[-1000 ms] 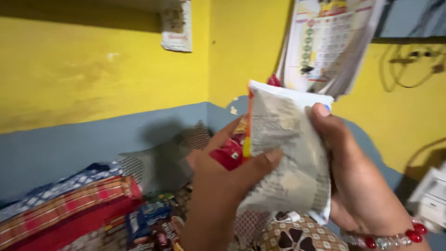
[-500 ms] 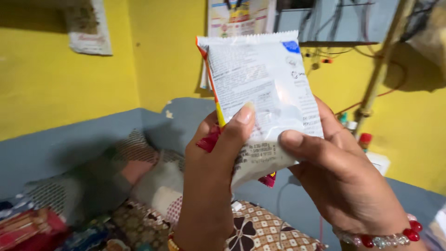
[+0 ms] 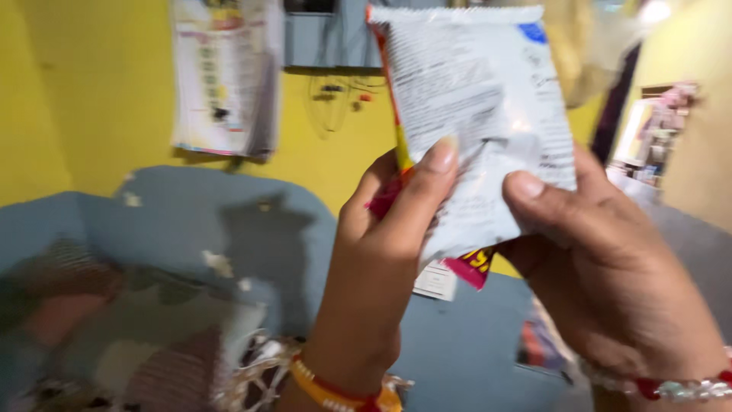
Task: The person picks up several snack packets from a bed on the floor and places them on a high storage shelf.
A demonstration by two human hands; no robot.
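Both of my hands hold up a flat white snack packet (image 3: 476, 99) with small dark print on its back and a red and yellow edge. My left hand (image 3: 385, 252) grips its lower left side, thumb pressed on the white face; an orange and red bangle circles that wrist. My right hand (image 3: 610, 267) grips the lower right side with the thumb on the packet, and a bracelet of clear and red beads sits on that wrist. The packet stands upright near the top of the view.
A paper calendar (image 3: 225, 76) hangs on the yellow wall (image 3: 91, 91) at upper left. Below runs a grey-blue painted band (image 3: 191, 221). Blurred patterned cloth (image 3: 137, 343) lies at lower left. A doorway with shelves (image 3: 656, 130) shows at far right.
The view has swung to the right and the packet has risen toward the top of the frame. The bedding and packets at lower left have slid out of sight. Both hands keep their grip.
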